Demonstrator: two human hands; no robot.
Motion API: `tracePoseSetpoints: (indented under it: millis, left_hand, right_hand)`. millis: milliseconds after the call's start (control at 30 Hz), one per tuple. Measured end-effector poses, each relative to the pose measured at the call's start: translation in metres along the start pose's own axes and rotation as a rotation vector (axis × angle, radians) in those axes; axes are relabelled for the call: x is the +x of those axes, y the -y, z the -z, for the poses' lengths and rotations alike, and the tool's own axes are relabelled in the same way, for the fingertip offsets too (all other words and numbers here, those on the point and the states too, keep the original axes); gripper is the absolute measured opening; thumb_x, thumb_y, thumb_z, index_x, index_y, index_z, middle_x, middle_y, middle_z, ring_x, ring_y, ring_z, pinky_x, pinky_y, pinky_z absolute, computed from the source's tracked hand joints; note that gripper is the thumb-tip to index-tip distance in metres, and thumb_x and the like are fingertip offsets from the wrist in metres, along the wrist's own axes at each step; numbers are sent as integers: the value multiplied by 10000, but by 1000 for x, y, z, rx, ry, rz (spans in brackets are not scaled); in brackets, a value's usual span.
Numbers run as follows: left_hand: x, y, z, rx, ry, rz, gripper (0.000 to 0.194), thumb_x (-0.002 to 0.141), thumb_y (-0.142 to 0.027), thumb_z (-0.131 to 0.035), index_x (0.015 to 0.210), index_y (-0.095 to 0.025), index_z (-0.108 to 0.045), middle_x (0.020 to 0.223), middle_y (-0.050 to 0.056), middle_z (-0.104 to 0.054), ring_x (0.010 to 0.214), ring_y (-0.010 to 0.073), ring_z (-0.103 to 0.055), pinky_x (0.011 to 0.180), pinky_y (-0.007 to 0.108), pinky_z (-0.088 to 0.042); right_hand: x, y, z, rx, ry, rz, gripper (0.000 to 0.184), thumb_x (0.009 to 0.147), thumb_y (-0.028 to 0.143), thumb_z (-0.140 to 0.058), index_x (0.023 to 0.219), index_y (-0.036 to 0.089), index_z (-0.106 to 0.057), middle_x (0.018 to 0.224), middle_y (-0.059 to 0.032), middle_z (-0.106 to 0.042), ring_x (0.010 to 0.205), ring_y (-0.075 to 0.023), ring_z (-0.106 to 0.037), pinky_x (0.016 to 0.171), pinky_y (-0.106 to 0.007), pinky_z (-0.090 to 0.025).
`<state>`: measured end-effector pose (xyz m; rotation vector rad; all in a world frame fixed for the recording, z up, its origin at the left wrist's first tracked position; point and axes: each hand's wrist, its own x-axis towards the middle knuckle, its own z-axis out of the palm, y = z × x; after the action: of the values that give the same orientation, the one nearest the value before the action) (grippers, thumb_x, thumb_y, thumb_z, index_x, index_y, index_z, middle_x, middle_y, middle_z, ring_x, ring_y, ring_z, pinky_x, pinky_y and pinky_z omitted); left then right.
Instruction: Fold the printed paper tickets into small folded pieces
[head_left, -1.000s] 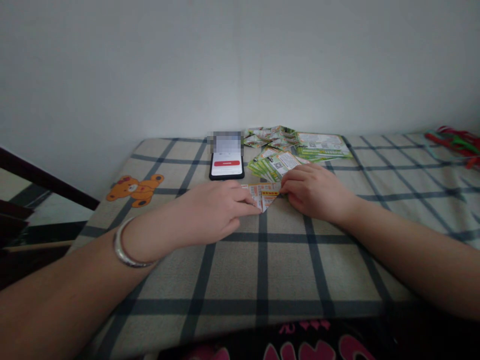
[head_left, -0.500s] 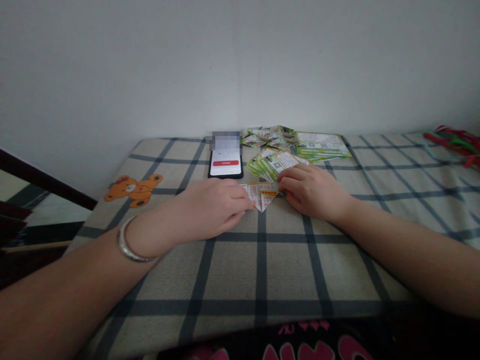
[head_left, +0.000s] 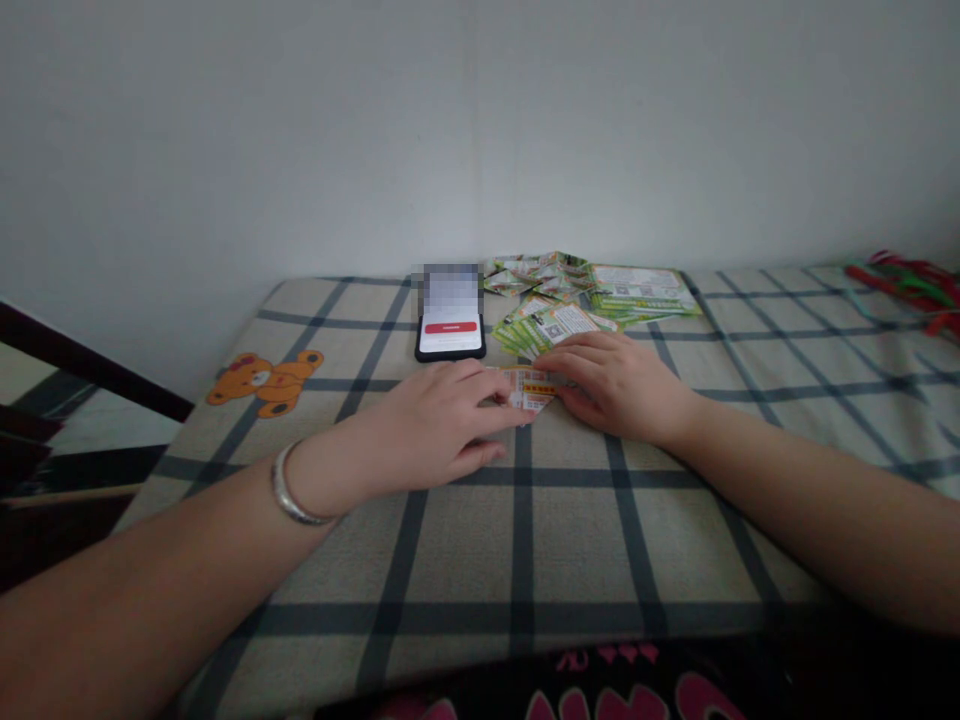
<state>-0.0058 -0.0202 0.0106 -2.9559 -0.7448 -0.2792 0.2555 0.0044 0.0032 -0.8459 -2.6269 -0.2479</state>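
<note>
nearest me, at the bottom edge, is dark cloth point(head_left: 592, 703) with bold pink shapes on it. past it spreads the checked tablecloth point(head_left: 472, 550), pale with dark bands. a silvery bangle point(head_left: 289, 490) sits around my left wrist.

my left hand point(head_left: 442, 415) comes in low over the cloth, the index finger stretched out along the near edge of a folded paper point(head_left: 534, 388), the thumb apart from it, lower and nearer me. the paper lies on the table between my two hands, printed side up, with a yellow strip across it; my fingers hide both its ends. my right hand point(head_left: 611, 385) covers its right end, fingers side by side and bent down; i cannot tell whether the thumb pinches it from below.

off to the left is a printed orange bear point(head_left: 266, 382), and beyond the table's left edge a dark slanting bar point(head_left: 97, 360).

farther out lies a phone point(head_left: 451, 340) with a red button on its lit screen. just right of it are fanned green leaflets point(head_left: 544, 328), then flat leaflets point(head_left: 649, 290) and folded pieces point(head_left: 536, 272) near the wall point(head_left: 480, 130). at far right is a blurred red and green bundle point(head_left: 911, 285).
</note>
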Motion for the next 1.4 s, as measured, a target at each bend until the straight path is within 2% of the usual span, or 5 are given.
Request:
tracePoseSetpoints:
  millis: [300,633,1033,1233,1400]
  left_hand:
    - [2,4,-2,-71,-56,-13,250,923,-282,-545,1134,-249,-675,1178,76,-638,1093,243,-579,963,445,-478]
    - [5,7,0,81,-191,-47,237,946,-211,-492,1019,-201,-717,1065,20,-734,984,207,-639,855,376,-515]
    - [4,12,-11,121,-154,87,156,916,-205,-547,975,-186,-690,997,48,-705,920,215,-640,825,388,-531]
    - [3,13,-12,27,-143,23,189,908,-163,-538,1032,-189,-678,1076,58,-676,984,217,-614,872,386,-526]
    - [4,13,-11,-28,-144,-17,173,896,-143,-539,990,-177,-680,1077,49,-694,1007,213,-613,909,385,-518]
  right_hand:
    - [0,-2,-1,56,-40,55,345,903,223,-535,1205,97,-645,1125,-145,-697,1059,-246,-626,913,-388,-511]
    - [-1,0,5,-20,-114,46,264,912,222,-503,1044,137,-716,891,-101,-720,846,-210,-630,738,-327,-496]
    - [-1,4,4,21,-69,231,207,883,178,-503,909,153,-708,843,-71,-712,852,-214,-628,733,-328,-496]
    - [-1,6,2,50,-42,270,178,896,179,-500,922,161,-675,920,-76,-722,899,-212,-639,791,-343,-504]
    - [0,4,0,73,-58,246,140,892,193,-506,829,157,-625,837,-85,-703,852,-214,-632,760,-346,-508]
